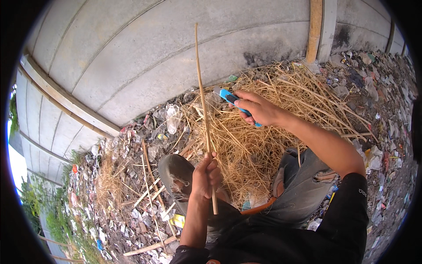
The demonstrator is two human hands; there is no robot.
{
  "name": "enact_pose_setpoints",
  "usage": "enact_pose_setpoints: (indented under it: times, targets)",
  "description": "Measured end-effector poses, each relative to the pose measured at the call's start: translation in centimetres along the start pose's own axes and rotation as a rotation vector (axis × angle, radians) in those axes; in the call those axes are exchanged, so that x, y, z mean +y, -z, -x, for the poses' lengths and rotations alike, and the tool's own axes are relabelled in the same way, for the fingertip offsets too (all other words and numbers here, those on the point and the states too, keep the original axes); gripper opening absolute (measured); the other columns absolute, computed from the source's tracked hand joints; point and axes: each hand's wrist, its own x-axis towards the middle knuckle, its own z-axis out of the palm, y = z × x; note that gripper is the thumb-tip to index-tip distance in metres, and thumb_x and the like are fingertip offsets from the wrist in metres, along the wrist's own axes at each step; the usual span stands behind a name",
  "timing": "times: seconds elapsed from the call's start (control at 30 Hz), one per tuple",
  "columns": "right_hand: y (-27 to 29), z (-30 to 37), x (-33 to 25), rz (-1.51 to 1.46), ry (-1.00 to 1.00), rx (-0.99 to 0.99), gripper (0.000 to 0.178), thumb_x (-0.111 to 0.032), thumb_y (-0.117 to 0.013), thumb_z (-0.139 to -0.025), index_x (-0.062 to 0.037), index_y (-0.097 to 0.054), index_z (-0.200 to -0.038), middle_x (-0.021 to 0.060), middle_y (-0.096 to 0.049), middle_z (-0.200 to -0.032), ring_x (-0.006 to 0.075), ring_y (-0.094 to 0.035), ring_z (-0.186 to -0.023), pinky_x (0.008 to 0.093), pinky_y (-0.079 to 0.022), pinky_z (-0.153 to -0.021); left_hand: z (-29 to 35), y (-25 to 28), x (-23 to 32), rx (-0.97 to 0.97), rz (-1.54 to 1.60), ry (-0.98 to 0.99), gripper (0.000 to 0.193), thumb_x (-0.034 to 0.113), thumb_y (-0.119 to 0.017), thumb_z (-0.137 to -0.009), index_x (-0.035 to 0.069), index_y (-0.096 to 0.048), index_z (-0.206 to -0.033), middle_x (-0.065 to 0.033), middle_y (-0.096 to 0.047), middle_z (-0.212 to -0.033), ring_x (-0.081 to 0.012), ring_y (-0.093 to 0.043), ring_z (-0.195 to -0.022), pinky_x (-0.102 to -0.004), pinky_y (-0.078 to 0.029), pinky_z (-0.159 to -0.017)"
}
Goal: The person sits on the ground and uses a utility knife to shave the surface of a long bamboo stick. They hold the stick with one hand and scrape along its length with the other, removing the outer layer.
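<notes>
My left hand [206,175] is closed round the lower part of a long thin bamboo stick [202,92], which stands nearly upright in view and narrows toward its far tip. In my right hand [259,108] is a blue and black utility knife [228,97], its short blade out and pointing toward the stick. The blade is apart from the stick, a little to its right. Below both hands spreads a heap of straw-coloured shavings and thin strips [246,149], between my bent legs and the wall.
A grey concrete panel wall [154,57] runs across the far side, with a wooden post [314,31] against it. Litter and plastic scraps [173,119] cover the ground. Several loose sticks [151,193] lie at the left of my knee. Green plants [57,215] grow at far left.
</notes>
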Motion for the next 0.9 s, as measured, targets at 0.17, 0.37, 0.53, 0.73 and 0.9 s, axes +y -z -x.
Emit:
enact_pose_setpoints:
  times: [0.17, 0.37, 0.53, 0.73, 0.9]
  targets:
    - [0.4, -0.5, 0.7, -0.026, -0.013, -0.055, 0.041, -0.039, -0.044, -0.109, -0.0001, -0.052, -0.116, -0.0062, -0.04, -0.064, 0.0045, -0.036, -0.049, 0.025, -0.034, -0.044, -0.2, 0.5, -0.1, -0.021, 0.03, -0.001, 0.023, 0.029, -0.048, -0.108, 0.008, -0.056, -0.116, 0.0079, -0.033, -0.071, -0.0016, -0.029, -0.051, -0.016, -0.023, -0.036]
    - [0.6, -0.6, 0.6, 0.255, 0.073, 0.105, 0.049, -0.05, -0.048, -0.106, -0.0092, -0.055, -0.08, -0.0066, -0.039, -0.057, 0.0054, -0.035, -0.046, 0.0256, -0.03, -0.044, 0.0, -0.1, -0.3, 0.008, -0.014, -0.009, 0.024, 0.029, -0.047, -0.108, 0.007, -0.055, -0.116, 0.0074, -0.034, -0.071, -0.002, -0.029, -0.05, -0.0159, -0.024, -0.036]
    - [0.4, -1.0, 1.4, 0.367, 0.074, 0.183, 0.062, -0.058, -0.047, -0.104, -0.0142, -0.048, -0.06, -0.0053, -0.039, -0.053, 0.0077, -0.038, -0.046, 0.0295, -0.03, -0.044, 0.0, 0.5, -0.3, -0.016, -0.011, 0.005, 0.025, 0.03, -0.048, -0.108, 0.008, -0.054, -0.117, 0.0074, -0.034, -0.071, -0.0019, -0.03, -0.051, -0.0161, -0.025, -0.036]
    - [0.3, -0.7, 0.9, 0.333, 0.092, 0.174, 0.06, -0.056, -0.045, -0.105, -0.0147, -0.047, -0.062, -0.0055, -0.038, -0.053, 0.0069, -0.037, -0.045, 0.0281, -0.029, -0.043, 0.0, 0.2, -0.3, 0.019, -0.04, 0.021, 0.024, 0.03, -0.045, -0.109, 0.009, -0.056, -0.116, 0.0076, -0.033, -0.068, -0.0036, -0.028, -0.047, -0.0197, -0.024, -0.037]
    - [0.8, -0.5, 0.8, 0.292, 0.068, 0.122, 0.058, -0.058, -0.045, -0.104, -0.0139, -0.048, -0.067, -0.0059, -0.038, -0.053, 0.0059, -0.035, -0.043, 0.0279, -0.029, -0.041, 0.0, 0.0, -0.2, 0.02, -0.027, 0.025, 0.025, 0.029, -0.043, -0.11, 0.009, -0.055, -0.115, 0.0077, -0.031, -0.066, -0.0044, -0.027, -0.046, -0.0214, -0.024, -0.038]
